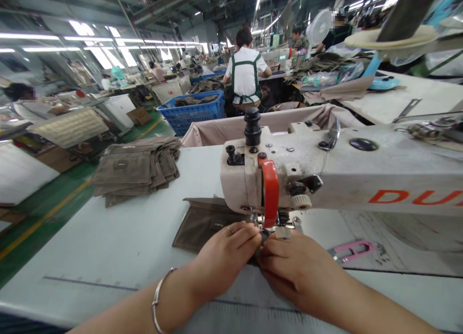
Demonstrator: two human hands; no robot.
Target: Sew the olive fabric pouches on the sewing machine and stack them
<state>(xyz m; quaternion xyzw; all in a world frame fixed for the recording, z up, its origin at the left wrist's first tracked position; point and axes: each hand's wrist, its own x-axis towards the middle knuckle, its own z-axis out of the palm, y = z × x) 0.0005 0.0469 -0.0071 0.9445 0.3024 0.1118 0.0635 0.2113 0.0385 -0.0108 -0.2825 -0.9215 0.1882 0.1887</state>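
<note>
A dark brown fabric piece (197, 223) with a small lettered label lies on the sewing table, partly under the head of a white sewing machine (340, 165). My left hand (231, 249) presses on its right part, fingers together and bent, beside the needle area. Close against it, my right hand (292, 261) has its fingers curled at the fabric's near right edge, just in front of the presser foot (258, 220). Both hands cover the stretch of fabric between them. An orange-red guard (269, 192) partly hides the needle.
Similar brown fabric pieces (135, 167) are piled at the table's left. Pink-handled thread snips (352, 251) lie right of my right hand. A ruler scale (253, 307) runs along the near table edge. Beyond stand a blue crate (195, 114) and a person in a white shirt (246, 76).
</note>
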